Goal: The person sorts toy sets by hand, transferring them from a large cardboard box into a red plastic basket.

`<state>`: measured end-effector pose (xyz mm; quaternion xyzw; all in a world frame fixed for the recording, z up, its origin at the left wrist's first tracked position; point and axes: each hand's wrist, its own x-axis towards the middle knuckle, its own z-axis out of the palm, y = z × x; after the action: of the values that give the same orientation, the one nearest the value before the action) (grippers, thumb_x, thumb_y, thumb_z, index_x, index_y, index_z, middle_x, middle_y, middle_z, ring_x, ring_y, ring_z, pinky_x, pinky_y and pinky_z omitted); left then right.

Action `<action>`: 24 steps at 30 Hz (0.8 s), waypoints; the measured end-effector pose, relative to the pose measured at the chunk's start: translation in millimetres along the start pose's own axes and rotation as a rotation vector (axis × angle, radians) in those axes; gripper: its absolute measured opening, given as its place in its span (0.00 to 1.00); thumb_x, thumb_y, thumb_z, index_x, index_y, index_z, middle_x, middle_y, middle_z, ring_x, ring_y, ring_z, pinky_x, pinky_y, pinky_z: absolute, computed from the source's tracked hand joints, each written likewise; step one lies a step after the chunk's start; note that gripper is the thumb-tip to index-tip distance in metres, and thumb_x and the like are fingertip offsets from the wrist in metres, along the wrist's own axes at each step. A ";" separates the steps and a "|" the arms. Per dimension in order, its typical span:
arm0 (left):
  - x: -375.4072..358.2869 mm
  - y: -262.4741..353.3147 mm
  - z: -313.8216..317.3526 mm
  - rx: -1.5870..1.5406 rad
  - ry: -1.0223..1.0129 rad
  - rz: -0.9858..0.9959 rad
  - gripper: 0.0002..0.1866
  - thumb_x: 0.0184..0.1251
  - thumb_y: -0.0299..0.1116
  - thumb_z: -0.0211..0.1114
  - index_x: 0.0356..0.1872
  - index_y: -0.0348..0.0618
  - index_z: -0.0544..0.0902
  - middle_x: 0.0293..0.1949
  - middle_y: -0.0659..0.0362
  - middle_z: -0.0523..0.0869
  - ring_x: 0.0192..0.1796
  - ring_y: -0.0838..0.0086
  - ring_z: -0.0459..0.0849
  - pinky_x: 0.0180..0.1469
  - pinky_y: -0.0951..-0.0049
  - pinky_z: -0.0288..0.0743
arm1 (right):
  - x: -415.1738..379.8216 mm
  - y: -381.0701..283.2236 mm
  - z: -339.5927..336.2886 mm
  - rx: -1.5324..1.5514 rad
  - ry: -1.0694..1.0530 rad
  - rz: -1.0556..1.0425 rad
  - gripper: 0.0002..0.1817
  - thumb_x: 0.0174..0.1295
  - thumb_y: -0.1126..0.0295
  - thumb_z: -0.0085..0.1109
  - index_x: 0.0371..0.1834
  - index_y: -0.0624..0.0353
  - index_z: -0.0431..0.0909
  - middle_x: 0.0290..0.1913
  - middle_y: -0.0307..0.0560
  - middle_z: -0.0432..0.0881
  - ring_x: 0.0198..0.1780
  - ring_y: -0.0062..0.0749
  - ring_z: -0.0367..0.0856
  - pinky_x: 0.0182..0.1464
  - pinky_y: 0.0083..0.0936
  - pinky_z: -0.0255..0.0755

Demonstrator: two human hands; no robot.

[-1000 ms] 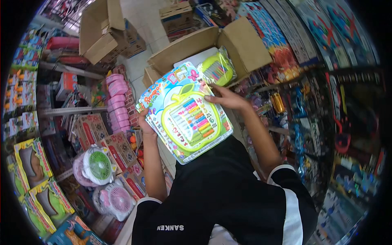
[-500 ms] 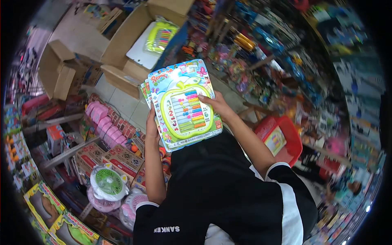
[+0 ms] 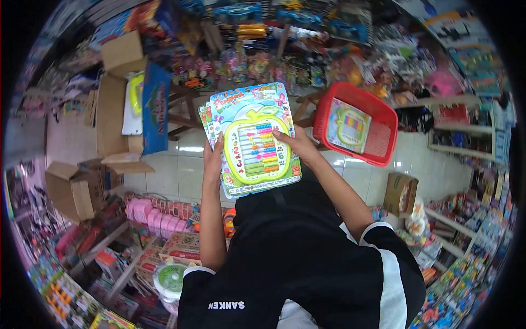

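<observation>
Abacus pack: held up in front of my body between both my hands, slightly tilted, a yellow-green apple-shaped frame with rows of coloured beads on a bright printed card.
Left hand: pinching the left edge of the stack, thumb at the front; the other fingers are mostly hidden.
Right hand: pinching the right edge, my thumb laid flat beside the beads, the rest of my fingers behind the card where I cannot see them.
Packs behind: card edges jutting out at the upper left, against the front one; how many, I cannot tell.
Red basket: out to my right, well apart from my hand, with a similar pack lying inside.
Blue-sided box: open on my left, a yellow-green item partly showing in it.
Open carton: farther left, flaps up.
Floor: pale, shiny tiles.
Pink items: in a row, left of my forearm.
Green fan: near my left sleeve.
</observation>
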<state>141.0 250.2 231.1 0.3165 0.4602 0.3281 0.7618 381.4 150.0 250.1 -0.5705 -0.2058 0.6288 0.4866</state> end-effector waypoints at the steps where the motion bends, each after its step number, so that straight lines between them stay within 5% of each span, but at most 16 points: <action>1: 3.7 -3.0 13.8 0.003 -0.032 -0.004 0.23 0.75 0.39 0.60 0.63 0.37 0.69 0.50 0.56 0.83 0.47 0.78 0.84 0.47 0.75 0.80 | -6.0 1.5 -12.8 0.017 0.031 -0.006 0.25 0.66 0.64 0.65 0.61 0.67 0.71 0.52 0.48 0.83 0.50 0.26 0.82 0.52 0.25 0.77; 4: 11.8 -19.2 54.0 0.023 -0.104 -0.052 0.24 0.76 0.41 0.58 0.63 0.36 0.69 0.50 0.57 0.83 0.46 0.79 0.83 0.47 0.76 0.79 | -29.0 5.9 -51.1 -0.219 0.299 -0.192 0.30 0.64 0.62 0.66 0.64 0.66 0.66 0.53 0.49 0.82 0.52 0.29 0.82 0.54 0.27 0.75; 7: 16.0 -32.2 96.2 0.082 -0.134 -0.102 0.24 0.76 0.43 0.58 0.63 0.36 0.70 0.50 0.57 0.83 0.46 0.80 0.83 0.47 0.76 0.79 | -56.4 -6.0 -90.4 0.039 0.325 -0.241 0.31 0.64 0.62 0.66 0.64 0.66 0.66 0.54 0.49 0.81 0.53 0.29 0.81 0.54 0.27 0.75; 12: 19.0 -71.7 168.6 0.155 -0.232 -0.067 0.25 0.76 0.45 0.58 0.62 0.36 0.71 0.50 0.57 0.83 0.47 0.79 0.83 0.48 0.76 0.78 | -101.3 -13.1 -173.9 0.040 0.408 -0.217 0.29 0.64 0.64 0.67 0.64 0.65 0.68 0.54 0.49 0.81 0.53 0.27 0.81 0.54 0.25 0.74; 17: 26.0 -102.6 207.0 0.191 -0.117 -0.015 0.24 0.75 0.44 0.60 0.61 0.36 0.72 0.50 0.57 0.84 0.48 0.78 0.83 0.49 0.75 0.78 | -137.7 -9.9 -247.5 0.041 0.527 -0.192 0.23 0.65 0.66 0.65 0.59 0.65 0.73 0.50 0.46 0.84 0.50 0.26 0.82 0.52 0.24 0.75; 19: 27.7 -105.8 211.2 0.206 -0.088 -0.028 0.24 0.74 0.44 0.61 0.61 0.36 0.73 0.52 0.56 0.83 0.48 0.76 0.83 0.50 0.74 0.78 | -150.4 -2.6 -276.4 0.392 0.514 -0.272 0.19 0.67 0.68 0.62 0.58 0.64 0.74 0.50 0.45 0.84 0.49 0.26 0.83 0.50 0.25 0.76; 24: 30.8 -97.9 214.3 0.174 0.145 0.196 0.28 0.74 0.46 0.60 0.64 0.35 0.70 0.54 0.54 0.82 0.52 0.72 0.83 0.52 0.72 0.78 | -180.7 7.6 -314.5 0.556 0.692 -0.330 0.18 0.68 0.71 0.59 0.59 0.63 0.72 0.51 0.44 0.83 0.49 0.27 0.84 0.51 0.24 0.77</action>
<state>367.4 178.7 219.7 0.4000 0.5078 0.3819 0.6606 644.6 -99.6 254.3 -0.5544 0.0566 0.3471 0.7543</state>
